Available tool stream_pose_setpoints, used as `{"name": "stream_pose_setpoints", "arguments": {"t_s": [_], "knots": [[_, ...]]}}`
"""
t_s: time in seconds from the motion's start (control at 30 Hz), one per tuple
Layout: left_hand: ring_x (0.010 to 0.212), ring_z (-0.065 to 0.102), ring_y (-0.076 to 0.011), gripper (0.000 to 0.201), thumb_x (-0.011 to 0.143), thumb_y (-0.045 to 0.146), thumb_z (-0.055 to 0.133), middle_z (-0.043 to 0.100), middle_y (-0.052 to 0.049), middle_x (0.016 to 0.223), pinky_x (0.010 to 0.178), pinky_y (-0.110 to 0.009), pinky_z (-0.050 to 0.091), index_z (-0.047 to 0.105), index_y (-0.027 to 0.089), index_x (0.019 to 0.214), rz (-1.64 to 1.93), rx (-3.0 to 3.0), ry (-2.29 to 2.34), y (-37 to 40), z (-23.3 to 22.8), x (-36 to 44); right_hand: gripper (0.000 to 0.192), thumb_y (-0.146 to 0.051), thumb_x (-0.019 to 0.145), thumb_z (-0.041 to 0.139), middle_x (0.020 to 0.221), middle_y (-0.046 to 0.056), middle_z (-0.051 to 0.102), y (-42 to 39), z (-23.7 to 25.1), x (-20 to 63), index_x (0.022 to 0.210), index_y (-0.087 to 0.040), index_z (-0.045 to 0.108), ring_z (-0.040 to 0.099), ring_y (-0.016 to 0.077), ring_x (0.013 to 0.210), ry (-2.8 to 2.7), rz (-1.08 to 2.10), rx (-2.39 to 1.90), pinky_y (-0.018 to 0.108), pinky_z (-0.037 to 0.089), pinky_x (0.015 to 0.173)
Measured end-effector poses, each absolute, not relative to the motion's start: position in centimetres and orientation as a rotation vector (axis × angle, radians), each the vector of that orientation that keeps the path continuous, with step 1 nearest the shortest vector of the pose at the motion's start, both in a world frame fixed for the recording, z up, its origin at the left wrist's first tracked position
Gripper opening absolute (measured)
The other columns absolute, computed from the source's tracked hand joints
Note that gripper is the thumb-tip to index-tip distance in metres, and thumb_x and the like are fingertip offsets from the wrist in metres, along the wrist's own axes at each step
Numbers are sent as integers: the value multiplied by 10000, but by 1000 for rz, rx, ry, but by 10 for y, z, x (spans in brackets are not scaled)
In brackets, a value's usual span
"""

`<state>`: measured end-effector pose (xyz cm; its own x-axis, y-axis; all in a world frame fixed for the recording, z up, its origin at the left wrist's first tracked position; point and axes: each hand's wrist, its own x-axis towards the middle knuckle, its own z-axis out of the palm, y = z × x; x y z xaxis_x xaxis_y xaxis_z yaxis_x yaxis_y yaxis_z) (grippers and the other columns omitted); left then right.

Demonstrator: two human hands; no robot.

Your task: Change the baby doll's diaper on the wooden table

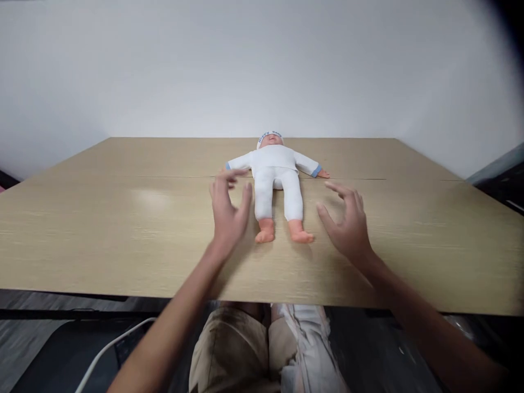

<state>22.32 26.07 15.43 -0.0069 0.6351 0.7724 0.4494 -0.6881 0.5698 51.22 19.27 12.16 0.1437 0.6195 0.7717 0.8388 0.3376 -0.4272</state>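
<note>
a doll (277, 180) in white lies face up on the wooden table (123, 229). left hand (227, 210) and right hand (347, 221) hover beside its legs, fingers spread, grasping nothing.

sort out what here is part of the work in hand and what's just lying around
In hand:
baby doll, on its back on the table
left hand, open beside its legs
right hand, open on the other side

Lying about:
white cloth on the lap
white cable below the table edge

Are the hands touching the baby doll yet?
Apart. The head view shows bare table between the doll and both the left hand and right hand.
</note>
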Motion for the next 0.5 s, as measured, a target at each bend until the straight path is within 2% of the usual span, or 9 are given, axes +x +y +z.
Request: {"name": "stream_pose_setpoints", "arguments": {"t_s": [0.07, 0.1, 0.17, 0.23, 0.3, 0.33, 0.4, 0.5], "knots": [[1036, 730, -292, 185, 1094, 420, 636, 774, -72, 1146, 969, -514, 603, 708, 356, 1252, 1635, 2119, 889, 172, 132, 224, 412, -282, 1005, 710, 1309, 105, 771, 119, 117, 495, 1415, -297, 667, 733, 354, 1224, -1527, -276, -1283, 585, 594, 1081], [863, 729, -290, 159, 1043, 484, 681, 769, -49, 984, 819, -507, 615, 754, 410, 1163, 1471, 2236, 617, 130, 112, 222, 398, -251, 974, 719, 1171, 73, 793, 83, 108, 490, 1364, -321, 694, 765, 336, 1086, -1513, -323, -1181, 550, 635, 974], [620, 632, -292, 111, 943, 592, 756, 699, -30, 728, 619, -519, 548, 791, 496, 988, 1104, 2302, 346, 61, 65, 213, 404, -210, 911, 734, 955, 9, 804, 18, 78, 483, 1270, -396, 737, 769, 304, 832, -1646, -290, -1054, 511, 665, 786], [741, 681, -339, 145, 996, 541, 702, 724, -85, 767, 737, -577, 566, 807, 442, 982, 727, 2224, 619, 18, 21, 202, 349, -237, 887, 763, 901, -4, 813, -31, 40, 478, 1163, -452, 755, 770, 326, 764, -1677, -47, -1211, 549, 670, 720], [938, 727, -362, 312, 1074, 573, 585, 774, -128, 933, 889, -570, 565, 768, 334, 993, 640, 1913, 982, 1, -9, 193, 158, -367, 914, 781, 938, 31, 818, -61, 2, 474, 1057, -432, 765, 791, 382, 840, -1442, 195, -1508, 618, 676, 749], [1008, 729, -365, 387, 1098, 610, 538, 779, -134, 992, 941, -551, 553, 732, 295, 986, 626, 1776, 1108, 0, -18, 191, 129, -460, 925, 785, 951, 32, 824, -69, -15, 472, 1050, -431, 774, 789, 390, 838, -1299, 309, -1636, 636, 678, 750], [1072, 723, -357, 490, 1105, 702, 493, 779, -120, 1048, 997, -504, 527, 675, 264, 979, 595, 1639, 1217, 6, -29, 191, 257, -640, 885, 797, 984, 20, 849, -76, -42, 469, 1042, -436, 795, 813, 410, 897, -1068, 550, -1737, 663, 693, 801], [1114, 722, -346, 541, 1063, 772, 538, 792, -105, 1119, 1005, -455, 495, 673, 249, 1028, 514, 1672, 1182, 21, -40, 204, 383, -804, 785, 800, 960, -27, 871, -71, -62, 466, 970, -468, 813, 847, 426, 972, -941, 787, -1700, 653, 704, 884]]}}
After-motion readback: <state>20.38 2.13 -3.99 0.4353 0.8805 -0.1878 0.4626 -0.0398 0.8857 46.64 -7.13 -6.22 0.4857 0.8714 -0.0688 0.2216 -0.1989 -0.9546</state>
